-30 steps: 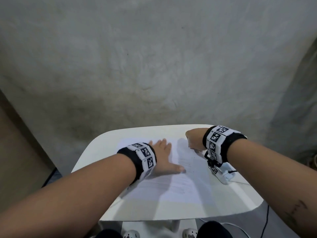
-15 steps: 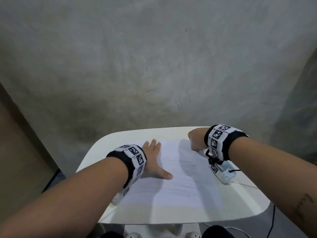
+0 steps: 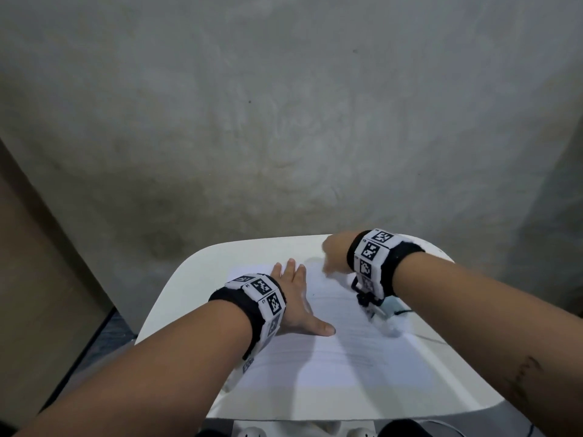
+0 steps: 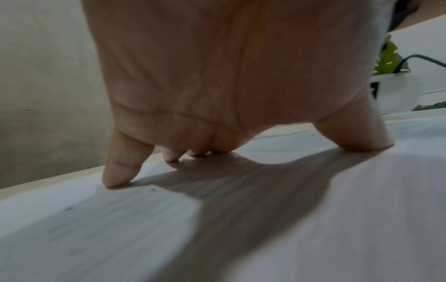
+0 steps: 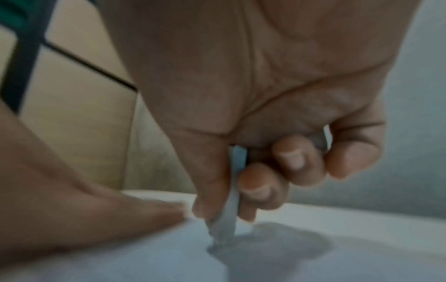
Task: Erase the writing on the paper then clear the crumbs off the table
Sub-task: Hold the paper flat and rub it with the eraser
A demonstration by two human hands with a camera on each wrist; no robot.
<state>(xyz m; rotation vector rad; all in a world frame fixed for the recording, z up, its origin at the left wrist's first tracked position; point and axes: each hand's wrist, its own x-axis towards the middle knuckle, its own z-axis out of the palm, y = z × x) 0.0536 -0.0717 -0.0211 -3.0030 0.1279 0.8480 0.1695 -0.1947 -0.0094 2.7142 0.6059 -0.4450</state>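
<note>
A white sheet of paper [image 3: 340, 367] with faint pencil lines lies on the small white table [image 3: 195, 272]. My left hand [image 3: 296, 298] lies flat on the paper's left part, fingers spread and straight, its fingertips [image 4: 115, 177] pressing the sheet down. My right hand [image 3: 334, 257] is over the paper's far right part and looks blurred. In the right wrist view its thumb and fingers [image 5: 255, 188] pinch a thin pale eraser [image 5: 226, 221] whose tip touches the paper [image 5: 313, 263]. A few dark specks [image 4: 152, 189] lie on the sheet [image 4: 120, 229].
A grey wall stands close behind the table. A brown panel [image 3: 38, 279] is at the left. A potted green plant [image 4: 388, 57] and a dark cable [image 4: 422, 59] show past the table's right side. A cable [image 3: 407, 310] runs from my right wrist device.
My right hand has moved left along the paper's far edge and is now blurred. The left hand stays flat on the sheet, and the view has shifted slightly.
</note>
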